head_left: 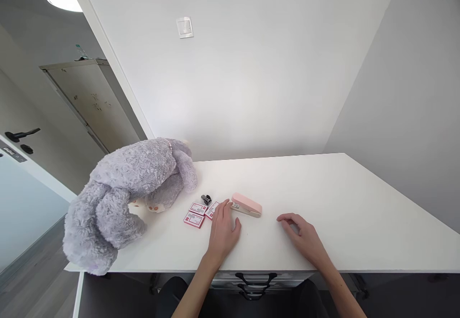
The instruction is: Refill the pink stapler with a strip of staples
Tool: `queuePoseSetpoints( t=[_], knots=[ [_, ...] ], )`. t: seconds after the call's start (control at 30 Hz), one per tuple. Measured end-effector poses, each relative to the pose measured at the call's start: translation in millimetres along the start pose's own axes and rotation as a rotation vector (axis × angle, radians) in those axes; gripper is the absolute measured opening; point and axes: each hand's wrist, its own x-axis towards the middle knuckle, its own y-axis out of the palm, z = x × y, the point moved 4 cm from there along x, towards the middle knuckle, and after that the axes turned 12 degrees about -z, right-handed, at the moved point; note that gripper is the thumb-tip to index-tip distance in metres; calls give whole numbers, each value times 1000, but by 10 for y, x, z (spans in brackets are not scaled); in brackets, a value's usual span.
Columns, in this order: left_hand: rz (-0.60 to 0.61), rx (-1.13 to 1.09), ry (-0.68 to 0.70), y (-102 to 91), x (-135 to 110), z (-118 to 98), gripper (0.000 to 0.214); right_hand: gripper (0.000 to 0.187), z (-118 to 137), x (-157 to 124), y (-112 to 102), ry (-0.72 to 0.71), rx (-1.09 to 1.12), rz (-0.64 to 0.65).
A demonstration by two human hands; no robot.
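Note:
My left hand (223, 232) lies flat on the white table (341, 198), fingers stretched forward. Its fingertips touch one of the small pink staple boxes (196, 214) and reach close to the back end of a pink stapler (247, 205). My right hand (304, 237) rests on the table to the right of the stapler, fingers loosely curled and apart, holding nothing. A small black staple remover (206, 198) sits just beyond the boxes.
A large grey plush toy (125, 193) lies on the table's left end, partly hanging over the edge. A white wall stands behind the table. Drawer handles (256, 284) show under the front edge. A door is at the far left.

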Motion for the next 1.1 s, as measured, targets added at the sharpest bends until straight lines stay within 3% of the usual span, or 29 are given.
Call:
queuePoseSetpoints(
  t=[0.17,0.5,0.8,0.93,1.1],
  knots=[
    [154,54,78,124,-66,36,54,31,1,-1,0,3,-1,-3],
    [98,-29,71,0,-23,-64,36,32,-20,2,6,-12,-2,6],
    [167,-103,98,-22,-25,-127,42,33,-9,20,29,-81,-34,-20],
    [172,-137,84,-35,-23,-137,40,44,71,33,95,-217,-94,-57],
    [201,-145,91,-57,-11,-173,38,58,332,70,390,-448,-127,-46]
  ],
)
